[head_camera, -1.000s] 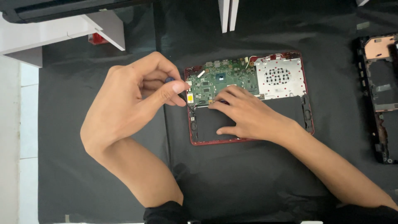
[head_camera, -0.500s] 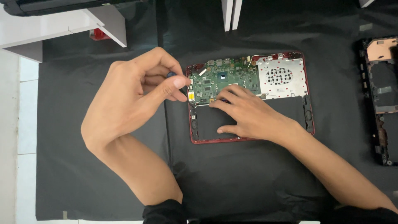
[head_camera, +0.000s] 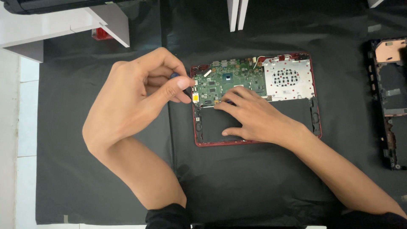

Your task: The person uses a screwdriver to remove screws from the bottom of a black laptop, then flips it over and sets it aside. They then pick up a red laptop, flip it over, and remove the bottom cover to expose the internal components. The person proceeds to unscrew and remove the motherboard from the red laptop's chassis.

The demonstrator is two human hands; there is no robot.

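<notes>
An opened red laptop base (head_camera: pixel 255 143) lies on a black mat (head_camera: pixel 101 186), showing its green circuit board (head_camera: pixel 229 80) and a perforated metal plate (head_camera: pixel 289 79). My left hand (head_camera: pixel 135 97) hovers at the base's left edge, fingers pinched on a small dark blue tool (head_camera: pixel 174 75) that is mostly hidden. My right hand (head_camera: pixel 254 116) rests flat on the black lower area of the base, fingertips touching the bottom edge of the circuit board.
A second dismantled dark casing (head_camera: pixel 390 106) lies at the mat's right edge. A white shelf unit (head_camera: pixel 63 25) and a small red object (head_camera: pixel 101 34) sit at the top left. White upright panels (head_camera: pixel 235 15) stand at the top centre.
Both hands stay nearly in place; the left hand's fingers have shifted slightly around the small tool. The view has drifted a little.
</notes>
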